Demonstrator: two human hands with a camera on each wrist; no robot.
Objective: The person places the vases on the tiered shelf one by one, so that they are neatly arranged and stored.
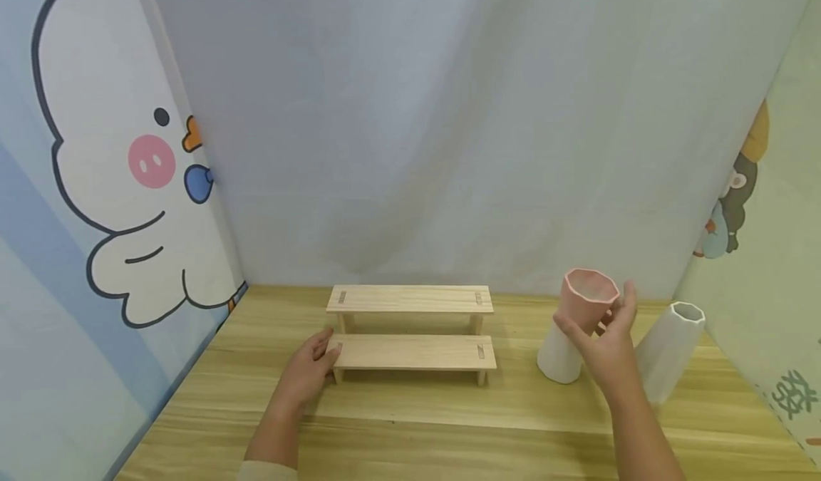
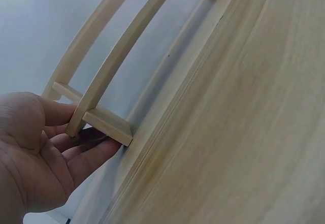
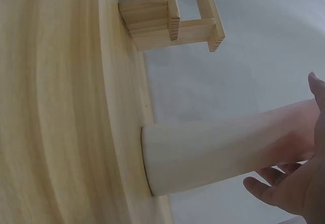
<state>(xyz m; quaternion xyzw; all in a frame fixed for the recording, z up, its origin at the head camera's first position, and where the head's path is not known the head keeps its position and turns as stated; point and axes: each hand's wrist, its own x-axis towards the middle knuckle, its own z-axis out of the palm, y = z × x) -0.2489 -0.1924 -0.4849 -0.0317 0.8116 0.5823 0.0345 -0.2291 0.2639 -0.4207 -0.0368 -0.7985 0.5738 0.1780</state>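
Observation:
A two-step wooden display stand (image 1: 410,353) stands on the wooden table. My left hand (image 1: 304,374) holds its lower step at the left end, and in the left wrist view the thumb (image 2: 58,113) and fingers lie on either side of the board (image 2: 104,79). To the right, a faceted vase (image 1: 564,353), pink at the top and white below, is upright on the table. Around its pink upper part my right hand (image 1: 606,345) is spread, fingers loosely bent. In the right wrist view the thumb's tip is apart from the vase (image 3: 213,148); finger contact is unclear.
A white faceted vase (image 1: 670,353) stands right of the right hand, partly hidden by that forearm. A grey-white cloth backdrop (image 1: 410,132) rises behind the table (image 1: 410,452). Cartoon-printed panels (image 1: 128,253) flank both sides.

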